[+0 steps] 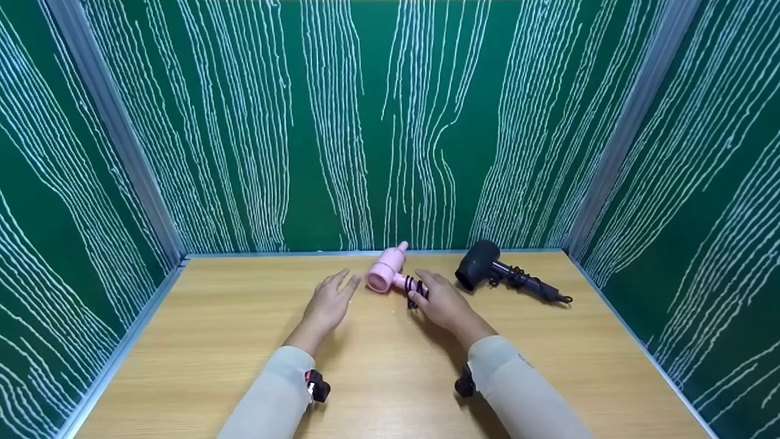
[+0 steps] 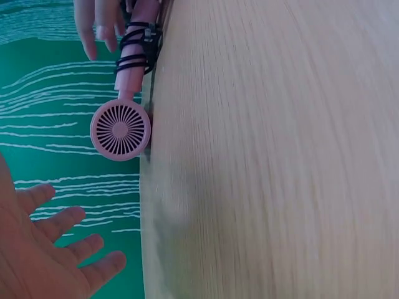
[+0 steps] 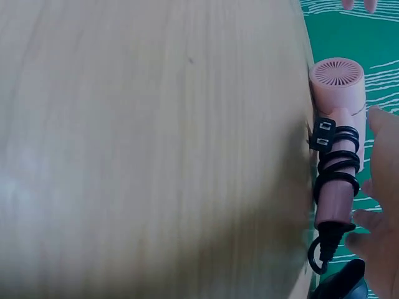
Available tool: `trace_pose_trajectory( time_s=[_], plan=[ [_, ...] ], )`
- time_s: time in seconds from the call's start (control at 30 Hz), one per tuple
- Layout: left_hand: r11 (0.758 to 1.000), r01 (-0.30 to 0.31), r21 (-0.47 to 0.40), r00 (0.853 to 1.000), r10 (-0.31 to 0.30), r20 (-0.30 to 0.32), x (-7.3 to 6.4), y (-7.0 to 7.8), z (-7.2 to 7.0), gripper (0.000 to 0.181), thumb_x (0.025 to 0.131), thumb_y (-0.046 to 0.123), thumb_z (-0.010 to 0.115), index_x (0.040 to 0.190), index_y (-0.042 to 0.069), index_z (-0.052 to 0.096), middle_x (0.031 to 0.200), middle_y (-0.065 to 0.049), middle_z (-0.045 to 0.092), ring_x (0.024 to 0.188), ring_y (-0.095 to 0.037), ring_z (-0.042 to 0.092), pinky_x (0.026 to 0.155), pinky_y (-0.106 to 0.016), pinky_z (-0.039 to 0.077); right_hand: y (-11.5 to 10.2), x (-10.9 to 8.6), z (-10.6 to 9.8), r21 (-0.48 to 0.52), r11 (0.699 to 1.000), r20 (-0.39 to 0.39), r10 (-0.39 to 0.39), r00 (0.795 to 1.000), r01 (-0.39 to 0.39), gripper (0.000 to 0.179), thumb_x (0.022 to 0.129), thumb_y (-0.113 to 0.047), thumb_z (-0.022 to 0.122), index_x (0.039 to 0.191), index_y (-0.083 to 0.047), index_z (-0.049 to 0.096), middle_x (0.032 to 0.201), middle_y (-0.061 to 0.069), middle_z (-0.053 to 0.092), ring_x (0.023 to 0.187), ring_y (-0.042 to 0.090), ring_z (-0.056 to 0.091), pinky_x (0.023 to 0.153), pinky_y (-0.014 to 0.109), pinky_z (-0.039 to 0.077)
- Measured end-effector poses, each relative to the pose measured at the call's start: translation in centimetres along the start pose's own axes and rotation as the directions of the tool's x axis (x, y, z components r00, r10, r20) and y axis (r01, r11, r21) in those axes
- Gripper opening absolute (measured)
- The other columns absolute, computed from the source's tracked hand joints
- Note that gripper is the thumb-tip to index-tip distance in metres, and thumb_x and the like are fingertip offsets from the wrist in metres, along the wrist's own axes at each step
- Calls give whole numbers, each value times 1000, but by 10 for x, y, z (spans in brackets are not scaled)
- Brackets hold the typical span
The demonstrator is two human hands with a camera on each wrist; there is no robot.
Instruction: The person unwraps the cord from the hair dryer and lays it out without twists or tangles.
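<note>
A pink hair dryer [image 1: 386, 270] lies at the back of the table, with black cord [image 3: 340, 156] wound round its handle. My right hand [image 1: 448, 303] is over the handle end, its thumb near the wound cord. In the right wrist view the fingers of that right hand [image 3: 381, 180] extend loosely beside the handle without curling round it. To the left of the dryer, my left hand [image 1: 329, 303] hovers apart from it and holds nothing. The left wrist view shows the left hand [image 2: 47, 246] with its fingers spread, below the dryer's round vented end [image 2: 120, 129].
A black hair dryer [image 1: 478, 265] with its cord wrapped on the handle lies to the right of my right hand. Green walls [image 1: 396, 152] with white wavy lines enclose the wooden table [image 1: 390, 372] at the back and both sides. Grey posts [image 1: 627, 122] stand at the corners.
</note>
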State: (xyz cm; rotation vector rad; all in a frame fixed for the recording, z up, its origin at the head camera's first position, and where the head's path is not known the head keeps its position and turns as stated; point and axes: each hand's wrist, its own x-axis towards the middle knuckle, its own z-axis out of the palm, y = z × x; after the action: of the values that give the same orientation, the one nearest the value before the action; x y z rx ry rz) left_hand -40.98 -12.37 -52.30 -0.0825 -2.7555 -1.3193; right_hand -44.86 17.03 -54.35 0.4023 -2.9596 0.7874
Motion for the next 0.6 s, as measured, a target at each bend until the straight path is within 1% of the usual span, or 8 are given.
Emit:
trace_pose_trajectory(
  time_s=[0.13,0.23,0.33,0.5,0.6],
  plan=[
    [1000,-2,-20,1000,2,6,1,2,4,87,113,78,39,173,16,49,180,-18,45,171,-46,34,139,-68,27,1,4,7,1,1000,-6,-27,1000,27,63,116,-40,66,171,-15,49,170,22,56,159,43,53,133,61,43],
    [999,-1,-51,1000,1,8,2,3,7,84,114,75,40,173,15,49,180,-18,46,171,-46,34,140,-67,26,1,6,11,-8,1000,-9,-26,1000,26,61,117,-39,65,170,-13,50,171,20,56,160,43,52,135,59,41],
    [995,5,-100,1000,-3,18,4,4,11,82,116,72,39,173,13,48,179,-18,46,171,-45,34,141,-65,26,2,8,14,-3,1000,-6,-21,1000,21,59,117,-36,64,169,-10,52,172,19,56,162,45,50,136,57,39],
    [985,3,-170,999,3,34,5,4,14,82,118,68,37,172,7,47,179,-19,46,171,-43,35,142,-60,25,-1,11,14,11,1000,12,6,1000,-6,56,118,-32,63,170,-11,52,170,23,56,161,47,50,135,60,40],
    [980,5,-197,999,3,41,5,4,16,84,118,67,36,172,4,46,180,-19,45,172,-42,34,143,-59,24,-4,11,14,17,999,32,45,998,-45,58,118,-36,63,171,-15,51,172,27,51,162,48,46,134,63,41]
  ],
)
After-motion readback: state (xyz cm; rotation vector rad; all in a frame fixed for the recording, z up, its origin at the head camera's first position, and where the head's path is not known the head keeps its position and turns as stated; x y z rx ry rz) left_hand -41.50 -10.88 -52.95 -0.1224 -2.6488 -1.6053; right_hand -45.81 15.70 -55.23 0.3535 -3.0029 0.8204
